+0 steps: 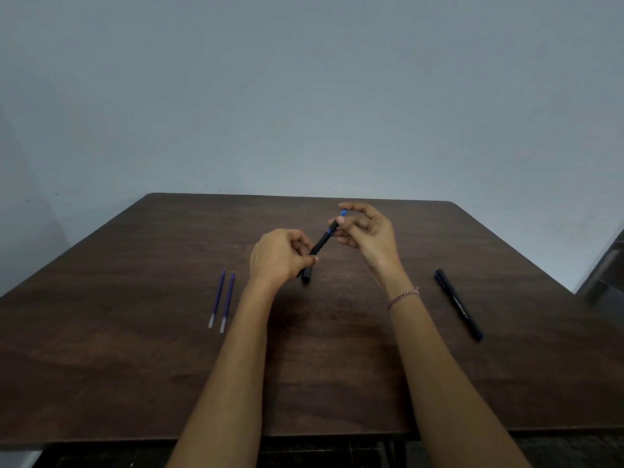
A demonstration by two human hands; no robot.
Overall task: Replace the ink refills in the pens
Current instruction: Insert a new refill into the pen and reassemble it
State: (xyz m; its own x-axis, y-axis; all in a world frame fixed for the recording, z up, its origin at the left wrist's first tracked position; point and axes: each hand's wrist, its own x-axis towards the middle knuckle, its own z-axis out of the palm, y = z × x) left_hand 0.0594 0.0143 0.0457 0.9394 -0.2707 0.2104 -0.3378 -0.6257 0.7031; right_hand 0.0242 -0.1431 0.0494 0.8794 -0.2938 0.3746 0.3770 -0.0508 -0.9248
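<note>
Holding black pen (320, 246) above table (135, 332): left hand (278, 256) clamped on barrel, right hand (366, 229) pinching blue tip end. Two refills (222, 300) left; second pen (459, 304) right, white lettering unreadable.

A single wide-angle camera sits on the person's head, facing forward and down across the desk (337, 383) toward the wall (304, 96), close enough that both forearms fill the lower frame.
</note>
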